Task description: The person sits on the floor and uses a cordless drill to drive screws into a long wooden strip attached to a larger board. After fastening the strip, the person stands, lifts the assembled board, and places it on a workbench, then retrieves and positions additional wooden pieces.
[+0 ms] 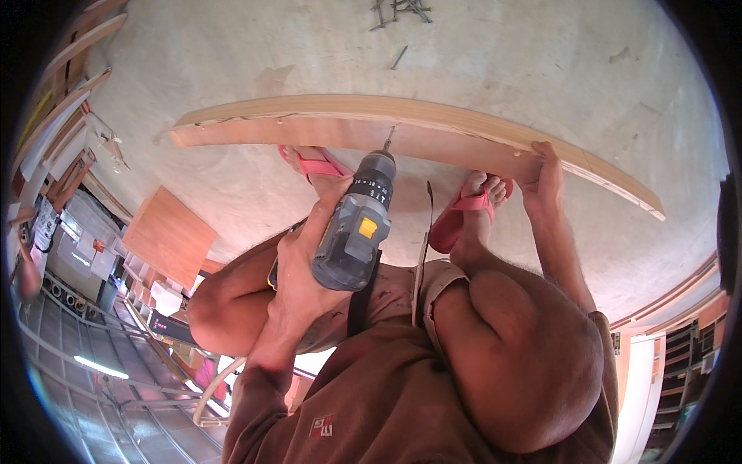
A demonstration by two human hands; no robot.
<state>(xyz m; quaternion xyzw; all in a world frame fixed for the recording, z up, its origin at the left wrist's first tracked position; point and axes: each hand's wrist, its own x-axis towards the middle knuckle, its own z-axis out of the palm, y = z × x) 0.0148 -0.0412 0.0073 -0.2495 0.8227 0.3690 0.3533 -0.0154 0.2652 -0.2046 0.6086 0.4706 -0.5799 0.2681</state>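
Note:
In my left hand (pixel 297 259) is a grey and black cordless drill (pixel 352 236) with a yellow button, the fingers wrapped round its grip. Its thin bit (pixel 391 138) points away from me, and the tip meets the near face of a long wooden board (pixel 325 133). A paler wooden strip (pixel 340 104) runs along the board's far side. Toward the board's right end, my right hand (pixel 543 182) grips the wood, with fingers over the strip and thumb side against the near face. Whether the bit has entered the wood cannot be told.
Several screws or nails (pixel 402 11) lie on the pale floor beyond the board, with one loose piece (pixel 399 57) nearer. My sandalled feet (pixel 471 205) stand close behind the board. A square wooden panel (pixel 170 236) is at left; shelves (pixel 680 379) stand at right.

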